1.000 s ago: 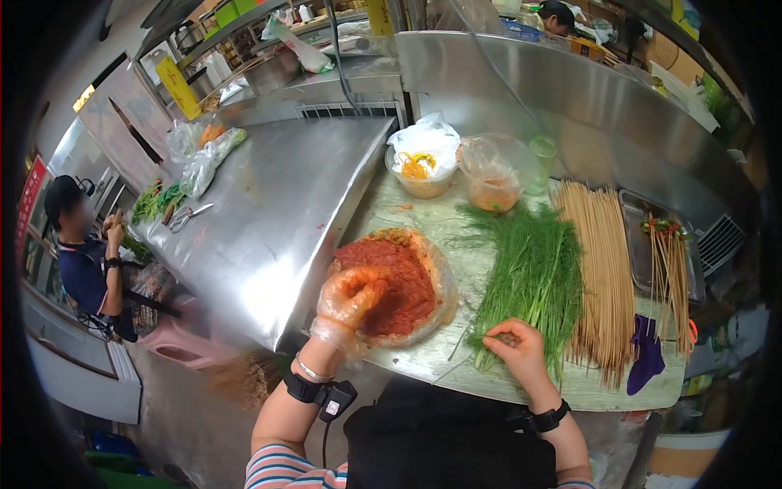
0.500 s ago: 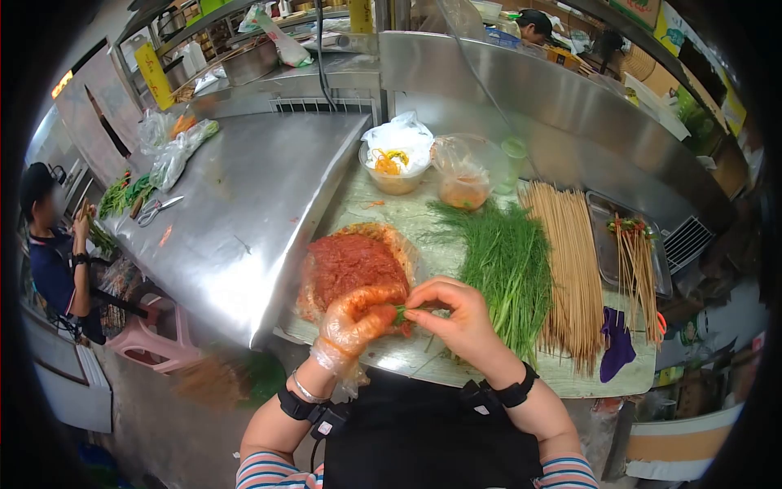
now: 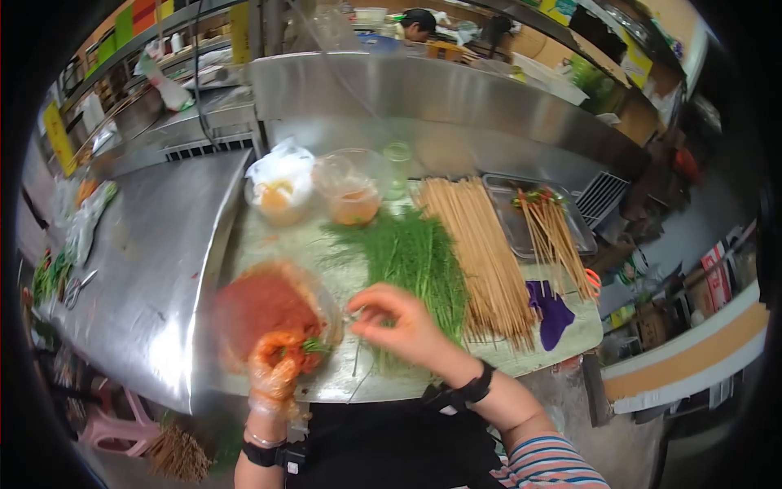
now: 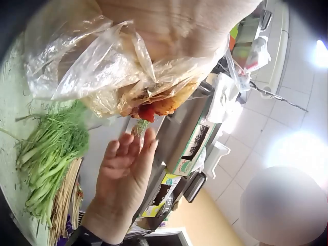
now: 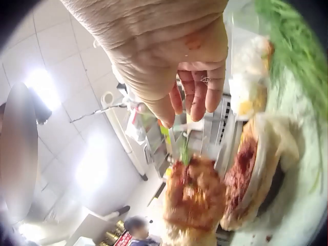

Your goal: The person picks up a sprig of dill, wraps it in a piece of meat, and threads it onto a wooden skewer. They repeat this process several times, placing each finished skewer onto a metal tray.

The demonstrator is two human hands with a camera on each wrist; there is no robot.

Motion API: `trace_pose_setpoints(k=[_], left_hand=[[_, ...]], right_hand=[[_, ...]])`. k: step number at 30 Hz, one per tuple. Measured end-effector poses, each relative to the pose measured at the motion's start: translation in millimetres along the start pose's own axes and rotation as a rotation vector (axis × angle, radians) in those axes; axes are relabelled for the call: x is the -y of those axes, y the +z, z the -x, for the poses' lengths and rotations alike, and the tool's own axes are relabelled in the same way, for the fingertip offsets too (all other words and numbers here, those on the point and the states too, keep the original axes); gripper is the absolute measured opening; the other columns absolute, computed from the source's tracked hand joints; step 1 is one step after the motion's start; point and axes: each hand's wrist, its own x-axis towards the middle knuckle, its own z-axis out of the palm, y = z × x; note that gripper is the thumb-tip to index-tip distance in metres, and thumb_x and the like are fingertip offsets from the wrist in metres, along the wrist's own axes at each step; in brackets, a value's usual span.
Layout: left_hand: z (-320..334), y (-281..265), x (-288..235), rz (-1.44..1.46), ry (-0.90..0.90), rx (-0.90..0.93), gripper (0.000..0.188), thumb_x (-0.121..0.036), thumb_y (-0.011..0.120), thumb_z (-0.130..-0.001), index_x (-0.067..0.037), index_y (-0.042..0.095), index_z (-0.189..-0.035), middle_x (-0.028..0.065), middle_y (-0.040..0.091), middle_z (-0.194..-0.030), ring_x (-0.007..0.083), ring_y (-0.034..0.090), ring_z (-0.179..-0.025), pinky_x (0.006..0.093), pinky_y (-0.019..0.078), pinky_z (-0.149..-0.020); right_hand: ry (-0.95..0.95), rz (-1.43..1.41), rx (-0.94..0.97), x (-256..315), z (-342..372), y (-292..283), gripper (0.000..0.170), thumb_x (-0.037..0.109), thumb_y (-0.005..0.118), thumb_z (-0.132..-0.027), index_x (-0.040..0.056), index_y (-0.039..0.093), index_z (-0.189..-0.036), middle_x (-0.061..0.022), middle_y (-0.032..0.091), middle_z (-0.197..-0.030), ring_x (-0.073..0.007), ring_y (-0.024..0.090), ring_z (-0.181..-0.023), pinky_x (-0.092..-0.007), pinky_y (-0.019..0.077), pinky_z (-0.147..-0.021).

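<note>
My left hand [image 3: 273, 371], in a clear plastic glove stained orange-red, curls over the near edge of a plastic-lined bowl [image 3: 332, 314] full of red marinated meat [image 3: 257, 306]. A short green dill sprig [image 3: 315, 345] pokes out of its grip, with a bit of red meat [image 4: 147, 111] showing at the gloved fingertips in the left wrist view. Bare and holding nothing, my right hand [image 3: 407, 326] hovers to the right of the bowl, fingers loosely bent. Beside it lies a heap of fresh dill [image 3: 415, 261].
Bamboo skewers [image 3: 476, 253] lie right of the dill, then a metal tray [image 3: 501, 196] with loaded skewers [image 3: 554, 232]. A purple glove [image 3: 555, 318] sits near the front edge. Two tubs [image 3: 281, 208] stand behind. Left is a steel counter [image 3: 147, 244].
My right hand went from the dill heap to the left hand and has now drawn back empty. The dill sprig stays in the left hand. The head view has turned right.
</note>
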Motion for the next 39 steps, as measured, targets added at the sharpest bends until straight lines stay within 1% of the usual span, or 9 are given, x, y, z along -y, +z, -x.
trace_pose_setpoints(k=[6, 7, 10, 17, 23, 26, 29, 32, 39], left_hand=[[-4.4, -2.4, -13.2, 0.028, 0.005, -0.073, 0.022, -0.006, 0.066, -0.08, 0.0, 0.055, -0.099, 0.0109, 0.061, -0.092, 0.0206, 0.06, -0.074, 0.0327, 0.052, -0.064], [-4.0, -5.1, -10.9, 0.038, -0.011, -0.094, 0.021, -0.004, 0.064, -0.08, -0.001, 0.055, -0.099, 0.0099, 0.061, -0.092, 0.0217, 0.062, -0.08, 0.0335, 0.0538, -0.069], [-5.3, -5.7, -5.5, 0.021, 0.031, -0.1, 0.02, -0.003, 0.064, -0.081, -0.001, 0.056, -0.098, 0.0094, 0.061, -0.091, 0.0211, 0.061, -0.078, 0.0327, 0.0535, -0.068], [-6.3, -5.9, -1.5, 0.014, 0.048, -0.201, 0.019, -0.002, 0.064, -0.081, -0.001, 0.056, -0.099, 0.0105, 0.061, -0.094, 0.0213, 0.061, -0.078, 0.0313, 0.0527, -0.063], [-6.7, -4.3, 1.4, 0.016, 0.1, -0.226, 0.019, -0.009, 0.069, -0.081, -0.005, 0.058, -0.096, 0.012, 0.062, -0.094, 0.0185, 0.058, -0.066, 0.0274, 0.0484, -0.051], [-6.4, -4.7, -3.5, 0.138, 0.042, -0.144, 0.017, -0.009, 0.069, -0.081, -0.005, 0.06, -0.095, 0.0121, 0.062, -0.094, 0.0191, 0.057, -0.067, 0.0275, 0.0479, -0.052], [-1.9, 7.2, -4.7, 0.145, 0.108, -0.251, 0.019, -0.008, 0.068, -0.081, -0.003, 0.06, -0.098, 0.0111, 0.061, -0.093, 0.0191, 0.057, -0.068, 0.0283, 0.0475, -0.055], [-1.4, 1.2, -4.4, 0.206, 0.051, -0.222, 0.025, -0.007, 0.067, -0.08, 0.001, 0.059, -0.103, 0.0108, 0.061, -0.09, 0.0191, 0.056, -0.07, 0.0297, 0.0477, -0.057], [-6.0, 35.2, -4.8, 0.405, 0.044, -0.267, 0.035, -0.009, 0.065, -0.083, 0.003, 0.053, -0.113, 0.0117, 0.06, -0.094, 0.0287, 0.061, -0.088, 0.04, 0.0547, -0.08]], right_hand=[[0.363, 0.542, -0.429, -63.7, -6.0, -161.6, 0.019, 0.007, 0.066, -0.08, -0.0015, 0.064, -0.097, -0.0102, 0.066, -0.08, -0.0171, 0.064, -0.071, -0.028, 0.0507, -0.064], [0.245, 0.943, -0.412, -106.0, -0.1, -202.3, 0.023, 0.011, 0.07, -0.074, -0.0034, 0.066, -0.091, -0.014, 0.067, -0.08, -0.0172, 0.065, -0.071, -0.0282, 0.0505, -0.066], [0.688, 1.321, -0.187, -98.2, -5.9, -222.0, 0.026, 0.02, 0.074, -0.07, -0.0034, 0.068, -0.08, -0.0171, 0.067, -0.08, -0.0207, 0.066, -0.068, -0.032, 0.0511, -0.066], [0.808, 1.103, -0.16, -101.7, -9.7, -238.4, 0.027, 0.027, 0.076, -0.069, 0.0015, 0.067, -0.066, -0.0099, 0.061, -0.053, -0.0192, 0.06, -0.049, -0.0317, 0.0486, -0.055], [0.798, 0.989, -0.261, -105.8, 6.2, -247.8, 0.024, 0.027, 0.069, -0.076, 0.0049, 0.068, -0.066, -0.0159, 0.064, -0.066, -0.0296, 0.062, -0.064, -0.0392, 0.0496, -0.065], [0.443, 1.303, -0.327, -113.9, 14.6, -253.2, 0.024, 0.028, 0.068, -0.076, 0.0039, 0.068, -0.071, -0.0168, 0.064, -0.071, -0.032, 0.061, -0.063, -0.0412, 0.0493, -0.066], [0.281, 1.147, -0.279, -81.7, 11.4, -248.2, 0.022, 0.024, 0.065, -0.081, 0.0025, 0.066, -0.079, -0.0137, 0.065, -0.072, -0.0256, 0.063, -0.062, -0.0363, 0.0507, -0.062], [0.507, 0.125, -0.352, -24.7, 10.1, -208.9, 0.017, 0.019, 0.062, -0.086, 0.0024, 0.062, -0.082, -0.0083, 0.064, -0.068, -0.0163, 0.064, -0.063, -0.0275, 0.051, -0.058], [0.087, -0.44, -0.45, -2.7, 18.3, -41.0, 0.014, 0.015, 0.061, -0.089, 0.0039, 0.055, -0.095, -0.0072, 0.064, -0.078, -0.0127, 0.063, -0.064, -0.0227, 0.0511, -0.059]])
